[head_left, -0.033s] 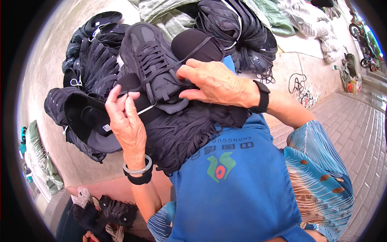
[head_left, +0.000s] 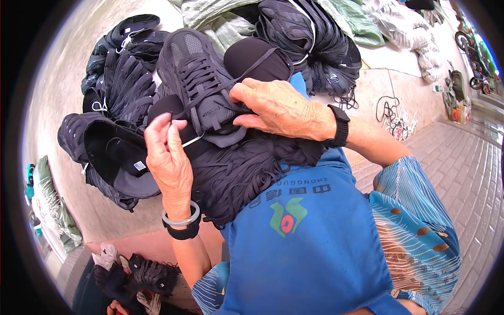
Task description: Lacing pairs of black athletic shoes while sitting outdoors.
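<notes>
A black sneaker [head_left: 191,68] with its toe pointing away lies on the pile before me, laced with a flat black shoelace [head_left: 197,79]. My left hand [head_left: 169,157] pinches the end of this lace left of the tongue. At the other side, my right hand [head_left: 281,110] has thumb and bent fingers closed on the sneaker's collar edge; what lies under its fingertips is partly hidden. A thick bunch of loose black laces [head_left: 236,176] rests across my lap below the shoe. Beside the sneaker sits a rounded black shoe part [head_left: 254,58].
Bundles of black shoe uppers [head_left: 123,79] tied with white string stand at the left. Another tied bundle [head_left: 310,37] lies at the back, near pale green sacks [head_left: 220,29]. An open black shoe upper [head_left: 123,157] is by my left hand. Tangled cords [head_left: 391,113] hang to the right.
My left hand has shifted slightly down and to the right. My right hand and the sneaker have hardly moved.
</notes>
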Demonstrator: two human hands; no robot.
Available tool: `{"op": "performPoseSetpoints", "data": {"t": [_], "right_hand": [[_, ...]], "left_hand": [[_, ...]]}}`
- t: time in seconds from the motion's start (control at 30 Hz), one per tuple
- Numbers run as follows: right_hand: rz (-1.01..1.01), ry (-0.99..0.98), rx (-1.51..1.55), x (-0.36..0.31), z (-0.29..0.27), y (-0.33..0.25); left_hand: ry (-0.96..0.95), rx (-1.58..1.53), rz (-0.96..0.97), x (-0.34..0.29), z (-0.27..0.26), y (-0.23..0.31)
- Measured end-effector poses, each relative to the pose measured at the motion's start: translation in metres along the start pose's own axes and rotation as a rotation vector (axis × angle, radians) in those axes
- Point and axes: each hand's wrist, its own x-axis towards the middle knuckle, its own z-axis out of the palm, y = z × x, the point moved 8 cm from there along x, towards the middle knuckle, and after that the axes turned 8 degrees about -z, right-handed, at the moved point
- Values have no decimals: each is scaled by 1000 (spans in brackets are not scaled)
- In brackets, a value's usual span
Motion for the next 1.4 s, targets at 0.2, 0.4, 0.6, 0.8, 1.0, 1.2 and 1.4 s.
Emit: {"op": "performPoseSetpoints", "data": {"t": [0.2,0.4,0.6,0.8,1.0,1.2,1.4], "right_hand": [[-23,7,65,-1,7,13],[-26,97,-69,7,-22,21],[156,-43,133,8,-19,30],[101,-14,-22,12,-16,36],[108,31,-2,15,-16,41],[19,107,-20,16,-14,41],[57,135,81,18,-16,45]], "left_hand": [[-121,230,-66,0,17,-19],[-129,357,59,17,19,-16],[-222,377,30,35,19,-7],[-293,-3,-414,38,22,-41],[-275,-117,-426,37,22,-47],[-255,-212,-459,35,25,-57],[-221,-296,-530,33,23,-56]]}}
